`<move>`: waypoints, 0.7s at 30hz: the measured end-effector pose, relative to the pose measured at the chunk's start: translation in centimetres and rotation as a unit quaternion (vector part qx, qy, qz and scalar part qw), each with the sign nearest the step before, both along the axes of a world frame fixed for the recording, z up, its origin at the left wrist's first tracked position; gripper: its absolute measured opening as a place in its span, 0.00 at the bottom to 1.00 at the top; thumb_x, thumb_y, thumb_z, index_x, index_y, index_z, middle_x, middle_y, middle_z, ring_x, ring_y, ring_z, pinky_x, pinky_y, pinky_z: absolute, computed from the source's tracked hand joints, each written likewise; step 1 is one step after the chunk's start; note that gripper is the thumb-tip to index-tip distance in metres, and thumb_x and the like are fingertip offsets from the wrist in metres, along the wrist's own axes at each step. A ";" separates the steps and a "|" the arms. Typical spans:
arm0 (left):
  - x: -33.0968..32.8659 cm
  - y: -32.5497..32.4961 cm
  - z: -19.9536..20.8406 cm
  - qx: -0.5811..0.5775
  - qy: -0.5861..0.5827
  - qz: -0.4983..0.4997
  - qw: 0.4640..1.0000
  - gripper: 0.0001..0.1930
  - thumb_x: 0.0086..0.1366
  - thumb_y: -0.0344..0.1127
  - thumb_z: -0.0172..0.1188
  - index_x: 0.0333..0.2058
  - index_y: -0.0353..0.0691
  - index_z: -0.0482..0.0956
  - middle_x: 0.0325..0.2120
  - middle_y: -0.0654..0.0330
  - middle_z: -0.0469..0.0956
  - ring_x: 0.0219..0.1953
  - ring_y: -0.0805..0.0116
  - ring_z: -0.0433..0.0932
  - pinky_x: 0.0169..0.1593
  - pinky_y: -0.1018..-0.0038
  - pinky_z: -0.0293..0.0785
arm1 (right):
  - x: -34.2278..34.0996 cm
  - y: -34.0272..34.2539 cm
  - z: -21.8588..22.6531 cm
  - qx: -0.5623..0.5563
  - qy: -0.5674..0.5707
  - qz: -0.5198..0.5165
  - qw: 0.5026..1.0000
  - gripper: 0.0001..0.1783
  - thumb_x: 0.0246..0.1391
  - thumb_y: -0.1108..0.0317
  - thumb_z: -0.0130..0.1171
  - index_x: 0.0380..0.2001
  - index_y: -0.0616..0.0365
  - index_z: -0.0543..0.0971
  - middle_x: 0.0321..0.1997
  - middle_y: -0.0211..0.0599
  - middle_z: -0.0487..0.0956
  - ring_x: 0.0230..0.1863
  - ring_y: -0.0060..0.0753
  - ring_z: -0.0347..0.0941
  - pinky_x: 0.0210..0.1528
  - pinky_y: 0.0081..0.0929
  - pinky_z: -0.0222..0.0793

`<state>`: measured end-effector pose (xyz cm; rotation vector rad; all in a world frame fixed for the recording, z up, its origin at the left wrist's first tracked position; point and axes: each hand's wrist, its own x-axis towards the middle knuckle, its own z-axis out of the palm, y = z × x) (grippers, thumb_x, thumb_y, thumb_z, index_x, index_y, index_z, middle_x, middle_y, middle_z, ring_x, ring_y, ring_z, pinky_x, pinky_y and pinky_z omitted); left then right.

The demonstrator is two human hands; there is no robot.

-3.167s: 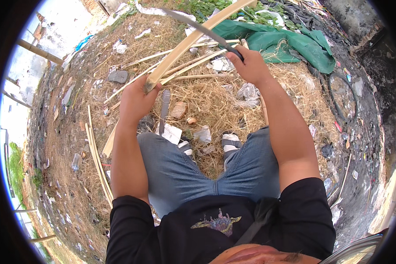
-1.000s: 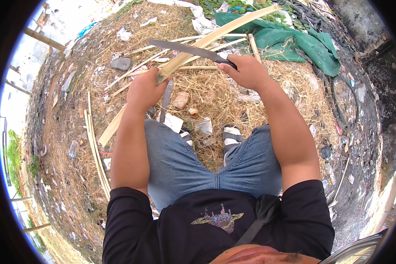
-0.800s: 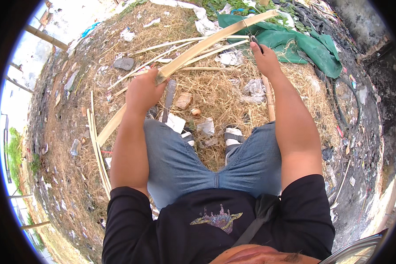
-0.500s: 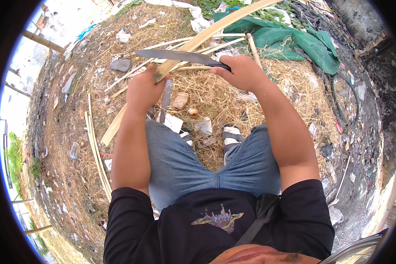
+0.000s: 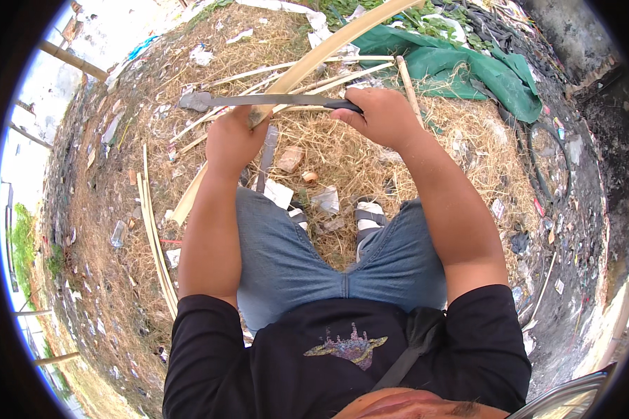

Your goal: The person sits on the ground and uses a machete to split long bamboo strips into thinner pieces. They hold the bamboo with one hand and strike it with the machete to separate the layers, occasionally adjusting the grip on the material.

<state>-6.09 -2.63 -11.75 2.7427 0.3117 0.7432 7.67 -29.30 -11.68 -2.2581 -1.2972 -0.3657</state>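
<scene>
My left hand [image 5: 232,142] is closed round the lower end of a long pale bamboo strip [image 5: 328,49], which slants up and right past the top edge. In my right hand [image 5: 383,117] is the black handle of a long knife [image 5: 286,100]. Its grey blade lies across the strip just above my left fingers and points left. The blade seems turned nearly edge-on. Below my left hand a flat grey strip [image 5: 266,157] reaches toward my knee. A pale strip end [image 5: 187,199] shows beside my left forearm; I cannot tell whether it belongs to the held piece.
Several split bamboo strips [image 5: 356,74] lie on dry straw beyond my hands, and more [image 5: 151,234] at left. A green sheet [image 5: 444,66] and a bamboo stick [image 5: 408,89] are at far right. A brick piece [image 5: 290,159] and paper scraps lie near my feet.
The knife blade has come down toward my left hand and turned more edge-on. The held bamboo strip has shifted slightly left at its far end.
</scene>
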 end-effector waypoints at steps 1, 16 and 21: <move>-0.1 -0.2 0.2 0.008 0.000 -0.005 1.000 0.19 0.63 0.51 0.66 0.38 0.38 0.79 0.24 0.45 0.81 0.30 0.42 0.83 0.34 0.51 0.78 | 0.3 -0.2 0.1 0.012 0.000 -0.007 1.000 0.26 0.63 0.40 0.59 0.33 0.55 0.78 0.28 0.43 0.80 0.31 0.54 0.78 0.34 0.48 0.72; 0.4 -0.9 0.9 -0.059 0.053 0.020 0.997 0.23 0.65 0.53 0.65 0.39 0.35 0.82 0.25 0.44 0.82 0.31 0.43 0.83 0.36 0.52 0.77 | 0.1 2.5 -1.7 0.003 0.045 -0.043 0.998 0.22 0.65 0.45 0.58 0.34 0.55 0.75 0.26 0.45 0.80 0.33 0.56 0.80 0.34 0.49 0.73; 0.5 -0.8 0.6 -0.053 0.066 0.020 0.996 0.23 0.65 0.53 0.65 0.37 0.34 0.80 0.24 0.45 0.81 0.31 0.42 0.82 0.36 0.51 0.76 | 0.0 2.5 -1.5 0.027 0.127 -0.039 0.991 0.23 0.67 0.46 0.56 0.35 0.57 0.77 0.25 0.49 0.79 0.31 0.59 0.78 0.34 0.50 0.71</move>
